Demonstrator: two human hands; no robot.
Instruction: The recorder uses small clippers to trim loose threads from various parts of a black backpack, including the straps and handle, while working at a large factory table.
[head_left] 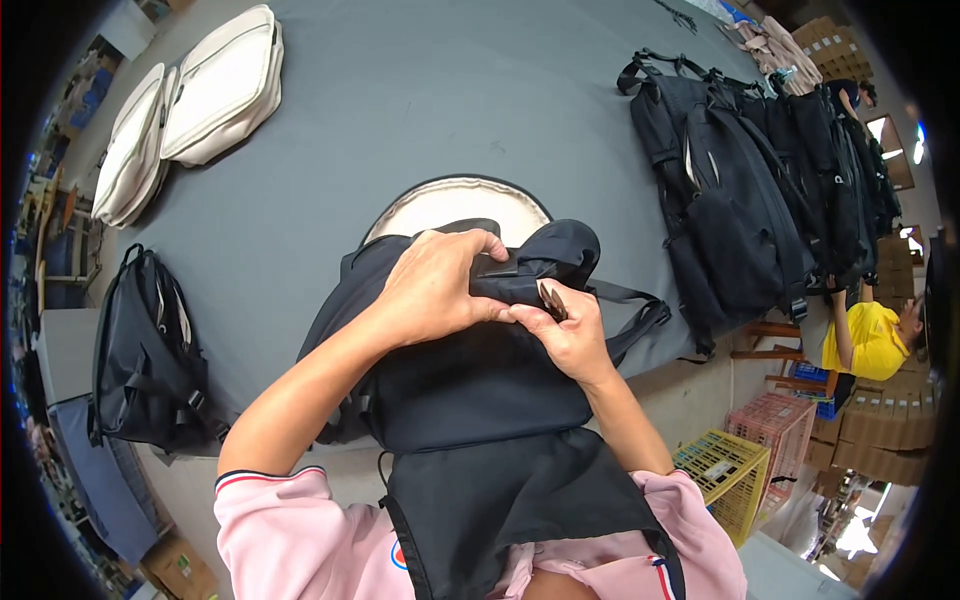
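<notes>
A dark navy backpack [480, 390] lies at the table's near edge in front of me, its opened flap showing a cream lining [460, 205]. My left hand [440, 280] is closed on a folded dark part of the bag, thumb below and fingers above. Close beside it, nearly touching the left thumb, my right hand [570, 330] is closed around a small dark pointed tool [552, 300] that looks like thread snips. The fold between the hands hides the snips' lower part. A loose strap [640, 310] trails to the right of the bag.
Several dark backpacks [730, 200] stand in a row on the right of the grey table [480, 110]. Two cream bags [225, 85] lie far left, and another dark backpack [150, 350] sits nearer left. A yellow crate [725, 475] and a person in yellow [870, 340] are beyond the table's right.
</notes>
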